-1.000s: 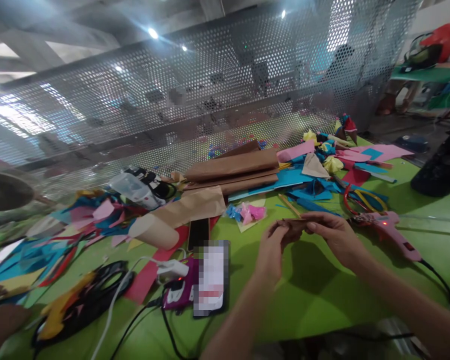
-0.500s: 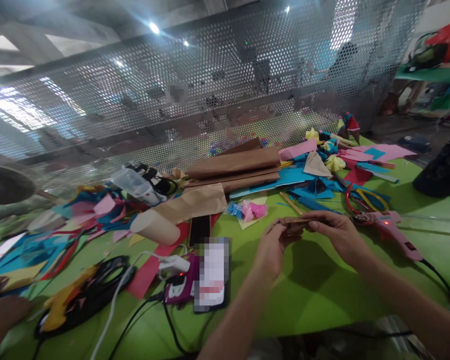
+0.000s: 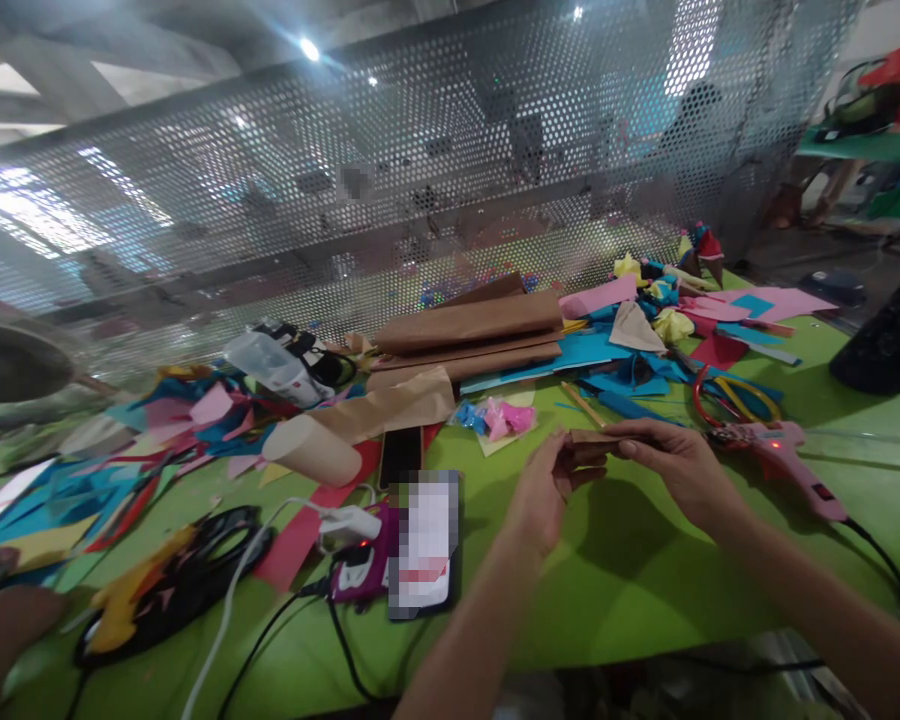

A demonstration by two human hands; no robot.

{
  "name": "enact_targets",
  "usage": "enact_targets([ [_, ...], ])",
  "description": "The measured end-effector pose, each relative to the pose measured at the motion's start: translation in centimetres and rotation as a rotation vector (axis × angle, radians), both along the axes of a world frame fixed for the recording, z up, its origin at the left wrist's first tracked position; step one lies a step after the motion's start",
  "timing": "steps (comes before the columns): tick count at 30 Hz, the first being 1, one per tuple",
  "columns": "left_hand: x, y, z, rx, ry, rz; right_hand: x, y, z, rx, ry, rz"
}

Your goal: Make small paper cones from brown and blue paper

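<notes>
"Above the glossy green desk point(image 3: 570, 625), near right, your left hand point(image 3: 544, 495) and right hand point(image 3: 679, 468) grip a small brown paper piece point(image 3: 589, 437) between closed fingers."

"How far along are you?"

"It looks folded; what's left can't be told. Your pink plastic glue gun point(image 3: 799, 465) lies right, untouched."

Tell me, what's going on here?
The person's left hand and right hand share a grip on a small brown strip, perhaps paper, above the green table. To the right lies a pink plastic glue gun, its red light lit. Beyond the left hand lie blue and pink pieces in clear plastic.
</notes>
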State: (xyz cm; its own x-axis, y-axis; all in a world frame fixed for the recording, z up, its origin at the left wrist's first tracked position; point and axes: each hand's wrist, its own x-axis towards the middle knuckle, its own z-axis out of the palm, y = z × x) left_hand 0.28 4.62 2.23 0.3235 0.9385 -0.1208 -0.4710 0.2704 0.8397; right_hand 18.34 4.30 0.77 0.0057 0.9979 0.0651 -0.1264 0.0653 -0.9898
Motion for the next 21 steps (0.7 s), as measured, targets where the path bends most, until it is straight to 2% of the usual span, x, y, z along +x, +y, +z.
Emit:
enact_targets([
  [5, -0.25, -0.12, 0.14, 0.020, 0.060, 0.007, 0.20, -0.03, -0.07, 0.034, -0.050, 0.016],
  [13, -0.20, -0.07, -0.17, -0.017, 0.113, 0.111, 0.21, 0.16, -0.32, 0.058, -0.065, 0.030],
  [21, -0.06, 0.10, 0.11, 0.046, 0.200, 0.139, 0.22, 0.09, -0.42, -0.022, 0.139, 0.136],
])
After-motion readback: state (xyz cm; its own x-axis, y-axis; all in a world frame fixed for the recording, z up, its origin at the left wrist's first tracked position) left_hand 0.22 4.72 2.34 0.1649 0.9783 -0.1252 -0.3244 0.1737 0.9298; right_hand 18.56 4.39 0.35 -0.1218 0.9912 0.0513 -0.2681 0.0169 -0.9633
